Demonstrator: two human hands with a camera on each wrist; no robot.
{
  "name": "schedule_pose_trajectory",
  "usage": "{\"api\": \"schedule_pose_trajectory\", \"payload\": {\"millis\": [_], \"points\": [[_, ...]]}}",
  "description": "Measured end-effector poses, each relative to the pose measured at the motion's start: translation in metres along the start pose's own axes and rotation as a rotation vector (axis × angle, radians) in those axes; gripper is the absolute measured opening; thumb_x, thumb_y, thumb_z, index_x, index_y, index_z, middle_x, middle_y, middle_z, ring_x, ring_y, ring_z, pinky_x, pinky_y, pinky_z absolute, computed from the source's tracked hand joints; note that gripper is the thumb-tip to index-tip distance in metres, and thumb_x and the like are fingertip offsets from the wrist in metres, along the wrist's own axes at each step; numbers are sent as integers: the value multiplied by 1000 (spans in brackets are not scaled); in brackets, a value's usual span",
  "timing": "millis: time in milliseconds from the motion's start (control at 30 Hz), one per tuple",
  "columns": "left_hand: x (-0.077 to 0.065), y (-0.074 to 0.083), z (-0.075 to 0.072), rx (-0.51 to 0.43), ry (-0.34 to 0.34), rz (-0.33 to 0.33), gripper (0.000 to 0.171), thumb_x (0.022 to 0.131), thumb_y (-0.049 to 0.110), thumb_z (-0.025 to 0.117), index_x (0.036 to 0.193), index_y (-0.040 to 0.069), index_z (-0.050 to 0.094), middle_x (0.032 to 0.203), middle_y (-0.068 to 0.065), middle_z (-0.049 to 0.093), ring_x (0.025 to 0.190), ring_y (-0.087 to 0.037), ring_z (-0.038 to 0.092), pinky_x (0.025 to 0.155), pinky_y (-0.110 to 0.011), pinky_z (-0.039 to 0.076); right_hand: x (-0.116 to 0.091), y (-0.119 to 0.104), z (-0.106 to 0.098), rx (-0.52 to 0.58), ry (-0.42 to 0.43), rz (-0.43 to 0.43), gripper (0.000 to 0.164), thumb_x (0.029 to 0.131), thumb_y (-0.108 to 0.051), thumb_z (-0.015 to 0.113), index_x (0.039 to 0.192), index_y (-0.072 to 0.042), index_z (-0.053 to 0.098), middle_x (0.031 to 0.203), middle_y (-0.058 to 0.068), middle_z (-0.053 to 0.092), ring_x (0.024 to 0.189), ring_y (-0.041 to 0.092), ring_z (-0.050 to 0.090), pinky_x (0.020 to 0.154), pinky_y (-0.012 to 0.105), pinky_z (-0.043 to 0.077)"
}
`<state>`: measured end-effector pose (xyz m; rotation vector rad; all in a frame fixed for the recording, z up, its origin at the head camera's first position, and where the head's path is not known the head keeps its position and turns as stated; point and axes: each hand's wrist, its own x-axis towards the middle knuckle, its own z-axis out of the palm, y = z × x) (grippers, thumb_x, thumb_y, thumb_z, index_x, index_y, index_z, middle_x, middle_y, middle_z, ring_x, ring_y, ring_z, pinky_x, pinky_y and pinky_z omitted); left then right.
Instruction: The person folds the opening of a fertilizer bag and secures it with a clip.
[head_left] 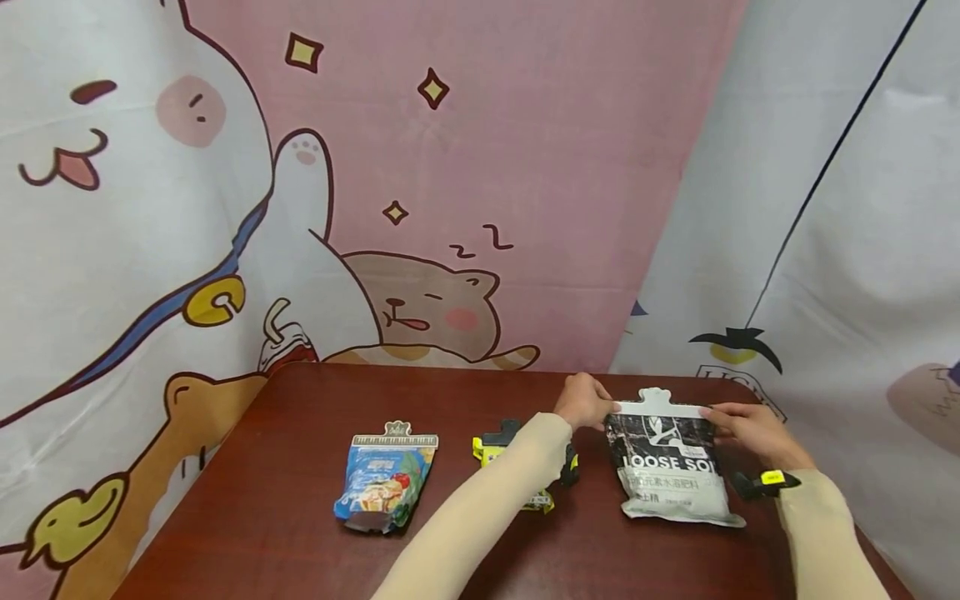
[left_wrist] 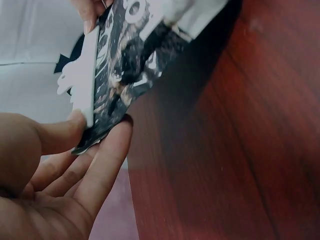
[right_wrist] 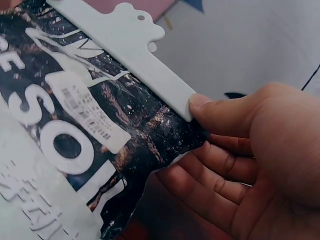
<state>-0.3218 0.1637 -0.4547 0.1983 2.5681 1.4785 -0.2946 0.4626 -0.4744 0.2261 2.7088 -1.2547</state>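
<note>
A black and white bag marked "LOOSE SOI" stands at the right of the table, its top edge closed by a wide white bag clip. My left hand pinches the clip's left end and the bag's corner, thumb on the clip and fingers behind, as the left wrist view shows. At the opposite corner my right hand pinches in the same way; in the right wrist view its thumb presses the end of the white clip. The bag's lower part appears to touch the table.
A blue food bag with a piano-patterned clip lies at the left on the dark red table. Behind my left forearm, a yellow bag with a black clip is partly hidden. A cartoon cloth hangs behind the table.
</note>
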Motion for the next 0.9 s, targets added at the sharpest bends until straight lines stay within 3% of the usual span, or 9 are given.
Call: {"api": "schedule_pose_trajectory", "payload": {"millis": [133, 233, 433, 500, 733, 833, 900], "points": [[7, -3, 3, 49, -32, -41, 10, 87, 12, 83, 83, 3, 79, 87, -8, 73, 56, -19, 73, 61, -28, 60, 7, 2, 1, -42, -58, 9, 74, 100, -48, 61, 136, 17, 52, 109, 17, 67, 87, 17, 67, 75, 32, 59], [10, -4, 7, 104, -49, -61, 12, 88, 12, 81, 80, 4, 78, 87, -8, 72, 55, -18, 73, 62, -24, 59, 11, 4, 3, -40, -100, 26, 70, 102, -41, 62, 135, 19, 50, 111, 21, 66, 91, 21, 65, 78, 35, 61], [17, -10, 16, 239, -48, -59, 20, 90, 13, 80, 75, 6, 70, 103, -15, 66, 51, -16, 71, 57, -23, 58, 16, 10, 12, -42, -115, 40, 67, 100, -38, 66, 133, 19, 50, 116, 28, 64, 96, 28, 65, 82, 40, 62], [20, -12, 19, 269, -52, -58, 21, 89, 13, 80, 74, 6, 69, 99, -14, 66, 49, -16, 70, 53, -23, 57, 17, 12, 15, -53, -108, 49, 65, 100, -36, 66, 132, 17, 51, 117, 29, 64, 98, 30, 66, 83, 42, 62], [22, -20, 19, 355, -30, -83, 23, 88, 19, 83, 74, 5, 71, 56, -6, 63, 53, -21, 73, 37, -24, 49, 20, 7, 26, -115, -94, 28, 70, 99, -33, 68, 136, 22, 46, 121, 37, 60, 93, 31, 71, 80, 46, 62], [20, -20, 13, 385, -47, -77, 27, 89, 26, 82, 74, 5, 72, 59, -5, 63, 53, -21, 71, 37, -25, 48, 17, -1, 27, -152, -93, 22, 69, 98, -30, 68, 137, 22, 44, 124, 40, 57, 93, 33, 71, 79, 46, 62], [19, -20, 6, 410, -50, -46, 27, 91, 32, 79, 80, 7, 75, 72, -5, 68, 57, -20, 70, 44, -26, 51, 14, -8, 27, -186, -87, 14, 70, 98, -31, 68, 139, 20, 43, 129, 43, 54, 96, 39, 70, 80, 48, 62]]}}
